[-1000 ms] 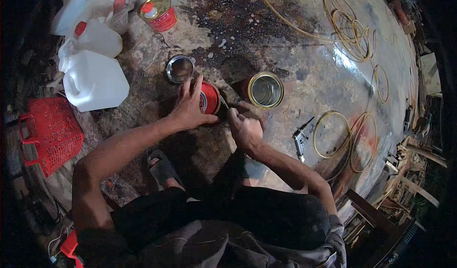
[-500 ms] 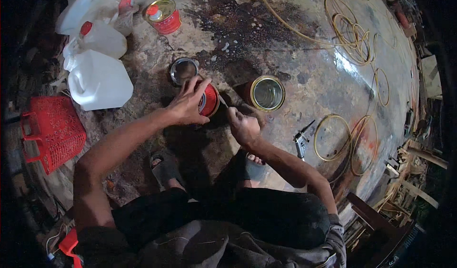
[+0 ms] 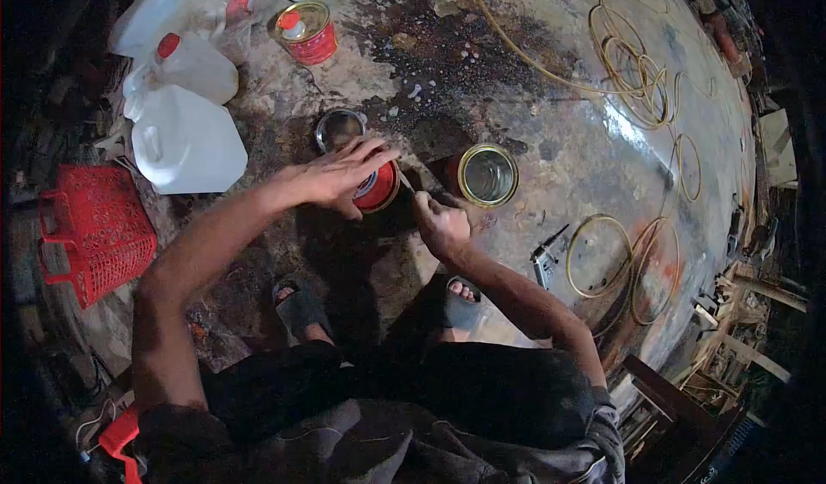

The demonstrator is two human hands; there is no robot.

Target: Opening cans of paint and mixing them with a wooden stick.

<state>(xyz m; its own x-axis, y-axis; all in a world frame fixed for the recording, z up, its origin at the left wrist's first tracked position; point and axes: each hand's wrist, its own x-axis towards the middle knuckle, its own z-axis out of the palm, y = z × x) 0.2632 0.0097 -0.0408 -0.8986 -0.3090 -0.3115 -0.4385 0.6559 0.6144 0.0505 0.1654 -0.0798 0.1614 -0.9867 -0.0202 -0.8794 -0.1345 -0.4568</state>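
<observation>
A red tin can point(image 3: 376, 193) with a gold rim is partly covered by my left hand point(image 3: 340, 178). The thumb lies at its near left side and the outstretched fingers reach across its far edge, bracing it. My right hand point(image 3: 443, 226) is closed round a thin, flat metal tool point(image 3: 406, 180) whose tip meets the can's right rim; its exact kind is unclear. To the right stands an open can point(image 3: 488, 175) with a gold rim and a shiny inside. Just beyond my left hand is a round, clear-looking container or lid point(image 3: 339, 129).
White plastic jugs point(image 3: 191, 144) and a red basket point(image 3: 103, 230) lie at left. A red can with a spout cap point(image 3: 308, 43) stands farther off. At right are a small metal tool with a thin dark tip point(image 3: 545, 260) and a coiled yellow hose point(image 3: 641, 80).
My left hand's fingers have straightened and slid farther over the can, its thumb shifting left. My right hand holds the tool at nearly the same place. The whole view has shifted slightly.
</observation>
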